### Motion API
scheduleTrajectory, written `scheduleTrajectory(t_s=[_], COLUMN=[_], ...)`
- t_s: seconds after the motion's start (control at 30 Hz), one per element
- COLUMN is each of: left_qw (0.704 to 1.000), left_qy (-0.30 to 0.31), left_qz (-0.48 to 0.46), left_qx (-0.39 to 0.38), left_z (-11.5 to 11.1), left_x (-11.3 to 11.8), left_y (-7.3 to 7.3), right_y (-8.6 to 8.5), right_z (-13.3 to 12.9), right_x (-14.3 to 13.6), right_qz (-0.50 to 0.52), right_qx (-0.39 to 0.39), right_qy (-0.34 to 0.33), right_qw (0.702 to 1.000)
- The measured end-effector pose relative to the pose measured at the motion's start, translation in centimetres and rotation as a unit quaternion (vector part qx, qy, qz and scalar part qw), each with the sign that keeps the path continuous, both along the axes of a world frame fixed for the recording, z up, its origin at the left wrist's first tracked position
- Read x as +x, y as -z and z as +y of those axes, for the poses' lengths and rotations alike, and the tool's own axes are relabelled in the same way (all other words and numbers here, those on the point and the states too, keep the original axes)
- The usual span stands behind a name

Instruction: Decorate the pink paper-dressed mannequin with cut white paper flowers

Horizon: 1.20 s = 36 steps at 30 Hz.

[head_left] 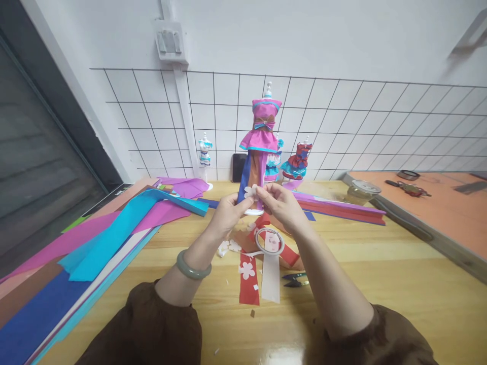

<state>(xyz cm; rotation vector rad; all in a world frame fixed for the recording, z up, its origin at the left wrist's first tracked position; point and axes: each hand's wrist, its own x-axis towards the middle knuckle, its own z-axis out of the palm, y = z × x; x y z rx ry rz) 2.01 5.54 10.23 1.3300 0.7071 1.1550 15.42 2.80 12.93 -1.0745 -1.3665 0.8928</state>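
Brown sleeves (152,324) nearest; left hand (227,214) and right hand (279,204) both pinch a white flower (250,192) before the pink dress (261,141). Bow (264,124) already on; more cut flowers (235,246) loose on desk (380,294).

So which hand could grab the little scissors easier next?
Probably the right hand: the scissors lie beside its forearm, while the left hand is farther away. Both hands hold the white flower.

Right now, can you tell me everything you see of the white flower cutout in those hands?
The white flower cutout is small, with rounded petals, and looks like paper. The left hand and right hand hold it up above the wooden table, in front of the pink-topped dress form. It is partly covered, so I cannot count its petals.
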Motion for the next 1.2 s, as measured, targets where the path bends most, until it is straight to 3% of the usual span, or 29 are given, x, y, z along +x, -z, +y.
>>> scheduleTrajectory(t_s=[0.23, 0.37, 0.57, 1.03, 1.2], left_qw=[1.0, 1.0, 0.999, 0.999, 0.999], left_qy=[0.0, -0.001, -0.007, -0.015, -0.028], left_qz=[0.004, 0.011, 0.028, 0.038, 0.023], left_qx=[0.0, 0.005, 0.018, 0.023, 0.023], left_z=[0.6, 0.6, 0.3, 0.4, 1.2], left_x=[-0.2, -0.1, -0.1, -0.1, -0.2], left_y=[0.4, 0.4, 0.4, 0.5, 1.0], right_y=[-0.4, 0.3, 1.2, 0.0, -0.6], right_z=[-0.2, 0.2, 0.8, 0.1, -0.3], right_x=[0.4, 0.4, 0.4, 0.2, 0.5], right_qz=[0.013, -0.023, -0.035, 0.013, 0.029], right_qx=[-0.003, 0.033, 0.051, 0.013, 0.017], right_qy=[0.021, 0.058, 0.063, 0.031, 0.065], right_qw=[1.0, 0.997, 0.996, 0.999, 0.997])
